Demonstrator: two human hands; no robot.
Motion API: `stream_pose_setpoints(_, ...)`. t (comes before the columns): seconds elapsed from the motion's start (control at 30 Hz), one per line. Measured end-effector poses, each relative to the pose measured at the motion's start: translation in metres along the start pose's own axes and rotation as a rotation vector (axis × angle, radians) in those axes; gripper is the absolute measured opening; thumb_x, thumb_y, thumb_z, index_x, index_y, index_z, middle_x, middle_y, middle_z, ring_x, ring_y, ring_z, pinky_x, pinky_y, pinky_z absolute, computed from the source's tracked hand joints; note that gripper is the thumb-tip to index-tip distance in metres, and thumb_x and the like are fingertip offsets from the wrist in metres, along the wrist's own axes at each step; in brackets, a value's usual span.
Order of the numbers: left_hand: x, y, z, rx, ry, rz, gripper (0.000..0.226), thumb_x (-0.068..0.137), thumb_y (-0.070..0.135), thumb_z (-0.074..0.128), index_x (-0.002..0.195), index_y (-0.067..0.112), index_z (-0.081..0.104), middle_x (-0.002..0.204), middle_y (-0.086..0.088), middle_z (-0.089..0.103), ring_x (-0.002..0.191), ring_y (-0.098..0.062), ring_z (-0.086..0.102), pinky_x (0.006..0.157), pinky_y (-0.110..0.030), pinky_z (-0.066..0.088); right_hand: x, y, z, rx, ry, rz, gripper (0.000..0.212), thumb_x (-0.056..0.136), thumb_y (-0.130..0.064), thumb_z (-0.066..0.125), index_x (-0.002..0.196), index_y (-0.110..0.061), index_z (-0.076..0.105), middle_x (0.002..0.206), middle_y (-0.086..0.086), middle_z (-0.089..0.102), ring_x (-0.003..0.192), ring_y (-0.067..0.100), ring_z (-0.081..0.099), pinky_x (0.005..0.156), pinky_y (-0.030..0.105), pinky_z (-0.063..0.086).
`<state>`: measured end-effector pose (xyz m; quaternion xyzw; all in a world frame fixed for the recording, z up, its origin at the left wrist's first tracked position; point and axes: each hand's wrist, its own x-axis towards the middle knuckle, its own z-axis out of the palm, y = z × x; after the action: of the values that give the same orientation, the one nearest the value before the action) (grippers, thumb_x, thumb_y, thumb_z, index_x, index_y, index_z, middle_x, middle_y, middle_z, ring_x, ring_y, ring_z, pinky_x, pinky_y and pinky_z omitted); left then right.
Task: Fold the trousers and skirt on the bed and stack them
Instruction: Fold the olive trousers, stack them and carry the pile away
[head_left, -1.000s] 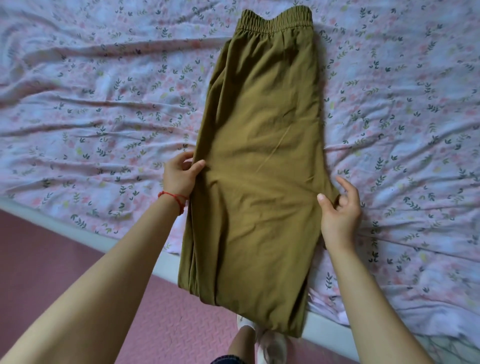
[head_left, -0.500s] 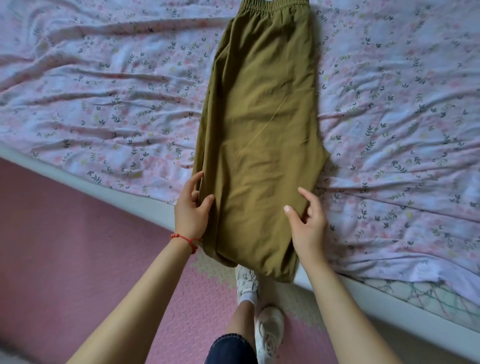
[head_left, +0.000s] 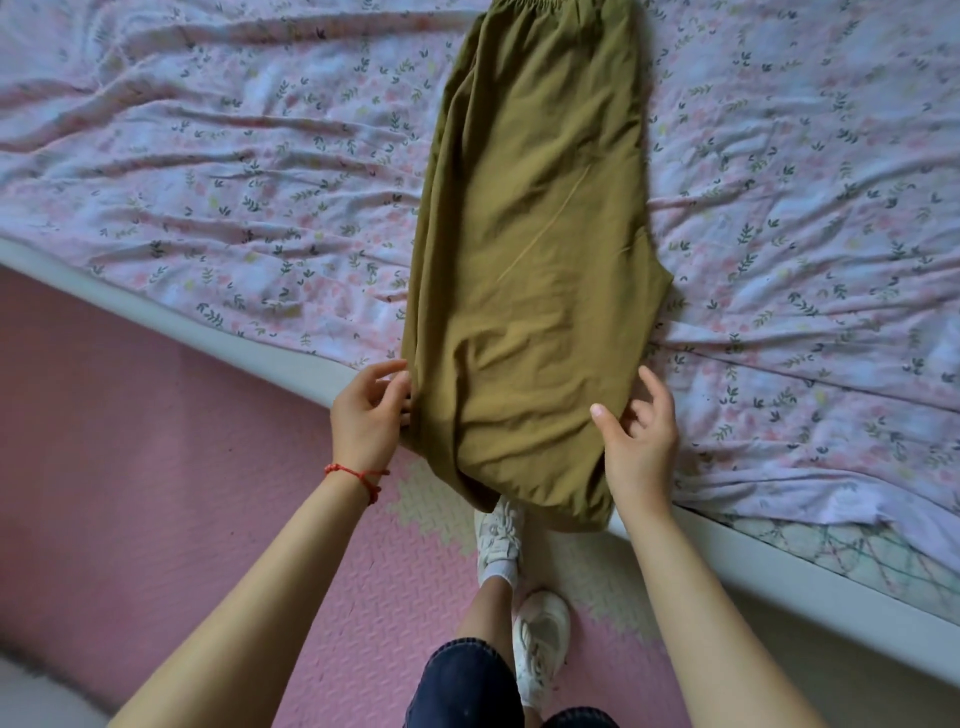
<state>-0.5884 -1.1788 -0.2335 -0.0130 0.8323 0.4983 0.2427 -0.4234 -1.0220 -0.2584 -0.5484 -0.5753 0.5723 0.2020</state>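
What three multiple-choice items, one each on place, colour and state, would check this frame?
1. Where does the trousers' lower end lie?
A. past the bed's edge
B. on a pillow
C. inside a drawer

2. What colour is the wrist string?
A. blue
B. red
C. white

3. How do the trousers lie?
A. rolled into a ball
B. on a hanger
C. folded lengthwise, waistband far

Key: 1 A, the hem hangs over the floor; 2 B, red on the left hand's wrist; 3 C, a long narrow strip between the left hand and the right hand.
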Motion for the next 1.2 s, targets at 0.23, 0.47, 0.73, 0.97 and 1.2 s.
stream_pose_setpoints(0.23, -0.027, -0.006, 0.012, 0.098, -0.005, 0.064, 0.023, 0.079, 0.01, 0.068, 0.097, 0.024, 0.064, 0.076, -0.002, 0.063, 0.073, -0.014, 0.06, 0.076, -0.031, 0.051, -0.015, 0.006, -0.003, -0.118, 0.054, 0.029, 0.025, 0.081, -0.008, 0.068, 0.104, -0.002, 0.063, 0.091, 0.008, 0.062, 0.084, 0.017, 0.057, 0.078, 0.029, 0.044)
stream_pose_setpoints(0.47, -0.035, -0.005, 0.022, 0.234, 0.112, 0.075, 0.012, 0.078, 0.018, 0.07, 0.088, 0.011, 0.069, 0.072, 0.004, 0.061, 0.067, -0.003, 0.055, 0.071, -0.017, 0.047, -0.015, 0.002, -0.008, -0.277, 0.006, 0.039, 0.013, 0.08, -0.021, 0.07, 0.08, -0.008, 0.067, 0.08, 0.007, 0.063, 0.077, 0.02, 0.056, 0.07, 0.028, 0.041)
stream_pose_setpoints(0.73, -0.025, -0.007, 0.01, 0.085, 0.193, -0.003, 0.005, 0.084, 0.012, 0.063, 0.079, 0.012, 0.061, 0.07, 0.007, 0.058, 0.067, -0.005, 0.055, 0.072, -0.027, 0.049, -0.022, 0.004, -0.017, -0.255, 0.164, -0.178, 0.007, 0.079, -0.008, 0.069, 0.078, -0.002, 0.065, 0.09, 0.006, 0.057, 0.086, 0.016, 0.053, 0.077, 0.013, 0.038)
stream_pose_setpoints(0.97, -0.026, -0.018, 0.008, 0.059, 0.179, 0.007, 0.006, 0.088, 0.012, 0.057, 0.083, 0.01, 0.058, 0.07, 0.008, 0.056, 0.065, -0.002, 0.051, 0.056, -0.003, 0.041, -0.028, 0.005, -0.013, -0.195, 0.082, -0.108, 0.007, 0.089, -0.012, 0.058, 0.085, -0.01, 0.054, 0.072, 0.005, 0.055, 0.069, 0.02, 0.05, 0.057, 0.014, 0.036)
stream_pose_setpoints(1.2, -0.024, -0.021, 0.004, 0.015, 0.143, 0.01, 0.007, 0.09, 0.01, 0.053, 0.084, 0.007, 0.056, 0.069, 0.006, 0.055, 0.054, 0.011, 0.053, 0.052, -0.004, 0.039, -0.029, 0.002, -0.011, -0.229, 0.126, -0.115, 0.016, 0.093, -0.011, 0.051, 0.096, 0.004, 0.053, 0.078, 0.007, 0.052, 0.071, 0.022, 0.046, 0.06, 0.024, 0.027)
